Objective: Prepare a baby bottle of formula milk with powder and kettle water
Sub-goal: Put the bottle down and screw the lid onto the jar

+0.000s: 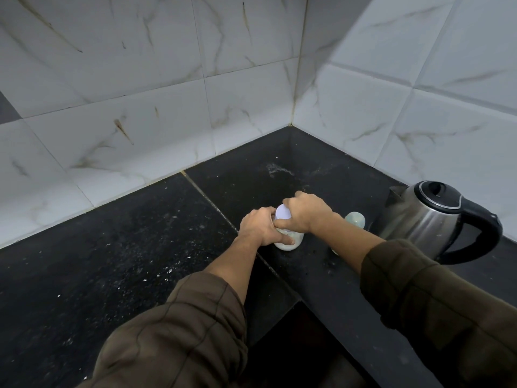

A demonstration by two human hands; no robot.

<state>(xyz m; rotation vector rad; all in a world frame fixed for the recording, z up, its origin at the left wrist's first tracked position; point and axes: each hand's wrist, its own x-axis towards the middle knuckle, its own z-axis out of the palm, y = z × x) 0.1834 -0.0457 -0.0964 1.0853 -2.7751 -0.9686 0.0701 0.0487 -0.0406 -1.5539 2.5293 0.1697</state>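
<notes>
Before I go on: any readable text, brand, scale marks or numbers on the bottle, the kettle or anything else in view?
None can be read.
Baby bottle: mostly covered by the left hand and right hand; no print or scale visible.
Kettle: no legible brand or marking.
Pale object behind the right wrist: no readable text.
Wall tiles and counter: only veining and specks.

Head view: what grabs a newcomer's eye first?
Both hands meet mid-frame on a small milky-white baby bottle standing on the black speckled stone counter: the left hand grips its body, the right hand covers its pale lilac top. At the right edge stands a stainless-steel electric kettle with black lid and handle. A second pale translucent container stands between kettle and right wrist.
</notes>
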